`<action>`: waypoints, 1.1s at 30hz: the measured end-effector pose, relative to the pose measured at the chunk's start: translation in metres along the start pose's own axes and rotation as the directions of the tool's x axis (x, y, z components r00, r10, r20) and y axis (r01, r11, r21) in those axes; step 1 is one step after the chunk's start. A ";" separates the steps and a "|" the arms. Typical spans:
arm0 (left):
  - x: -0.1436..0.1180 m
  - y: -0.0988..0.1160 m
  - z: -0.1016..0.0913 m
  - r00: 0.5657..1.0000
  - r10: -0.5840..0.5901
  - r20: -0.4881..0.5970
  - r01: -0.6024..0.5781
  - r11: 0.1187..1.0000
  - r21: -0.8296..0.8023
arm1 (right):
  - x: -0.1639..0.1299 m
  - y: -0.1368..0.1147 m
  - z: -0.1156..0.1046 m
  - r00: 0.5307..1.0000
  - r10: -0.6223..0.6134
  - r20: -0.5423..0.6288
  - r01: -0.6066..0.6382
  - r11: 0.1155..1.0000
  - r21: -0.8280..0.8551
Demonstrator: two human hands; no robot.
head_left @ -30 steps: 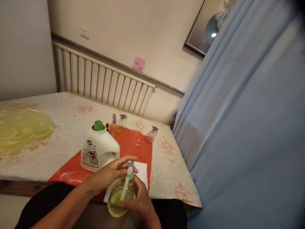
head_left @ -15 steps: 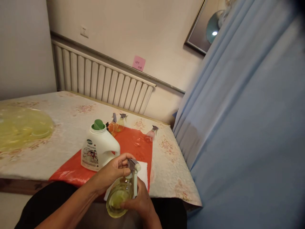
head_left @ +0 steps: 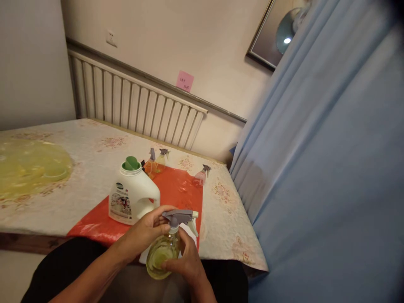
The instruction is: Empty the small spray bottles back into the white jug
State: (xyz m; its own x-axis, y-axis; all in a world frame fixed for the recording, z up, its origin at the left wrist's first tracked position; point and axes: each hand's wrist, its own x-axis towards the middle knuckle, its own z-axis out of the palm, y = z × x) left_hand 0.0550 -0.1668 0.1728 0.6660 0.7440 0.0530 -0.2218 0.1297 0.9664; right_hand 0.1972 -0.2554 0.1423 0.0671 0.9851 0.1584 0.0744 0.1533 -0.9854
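A round clear spray bottle [head_left: 160, 256] with yellow-green liquid is held over my lap at the table's near edge. My right hand [head_left: 186, 263] grips its body from the right. My left hand [head_left: 148, 229] pinches the neck under the grey trigger spray head [head_left: 178, 217], which sits on top of the bottle with its nozzle pointing right. Just behind stands a white detergent jug [head_left: 132, 195] with a green cap, on a red plastic sheet [head_left: 176, 187].
Three small spray bottles stand at the red sheet's far edge: orange [head_left: 149, 165], yellow [head_left: 161, 160], pink [head_left: 200, 176]. A white paper [head_left: 192, 229] lies under my hands. A yellow-green mesh cover [head_left: 31, 166] sits far left. A blue curtain [head_left: 315, 168] hangs right.
The spray head with its dip tube went from tilted beside the bottle to seated upright on the neck, turning under my left hand. The bottle shifted slightly.
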 end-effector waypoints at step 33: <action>-0.001 0.005 -0.004 0.998 0.036 -0.055 -0.044 0.985 -0.164 | -0.002 0.018 0.001 0.997 0.057 -0.049 -0.064 0.987 -0.147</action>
State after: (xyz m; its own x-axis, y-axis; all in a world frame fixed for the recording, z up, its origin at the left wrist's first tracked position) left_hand 0.0504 -0.1642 0.1762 0.6178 0.7829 0.0737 -0.3651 0.2026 0.9087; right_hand 0.1975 -0.2549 0.1246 0.1195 0.9873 0.1047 0.2157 0.0771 -0.9734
